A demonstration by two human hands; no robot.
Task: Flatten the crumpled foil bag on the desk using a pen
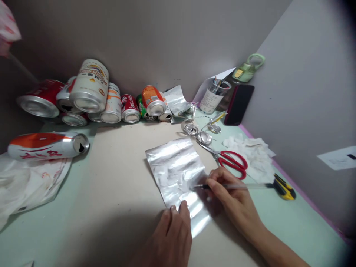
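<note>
A silvery metal sheet [175, 163] with gentle ripples lies on the pale board [116, 178]. My left hand [174, 230] rests on its lower left edge, fingers stretched out and pressing down. In my right hand [230, 196] is a pen [250, 185] with a clear barrel and black tip, pinched between thumb and fingers. Its tip is at the right half of the sheet, where faint marks show; whether it touches I cannot tell. Red-handled scissors [232, 163] lie partly open just beyond my right hand. A yellow and black utility knife [284, 187] lies to its right.
Several drink cans [111, 104] are piled along the back wall. One white and orange can [50, 145] lies on a plastic bag [36, 181] at left. Cut can ends [204, 138], crumpled tissue [253, 154], a pen cup [213, 97], a phone [239, 105] and a green-lidded bottle [246, 70] are at right.
</note>
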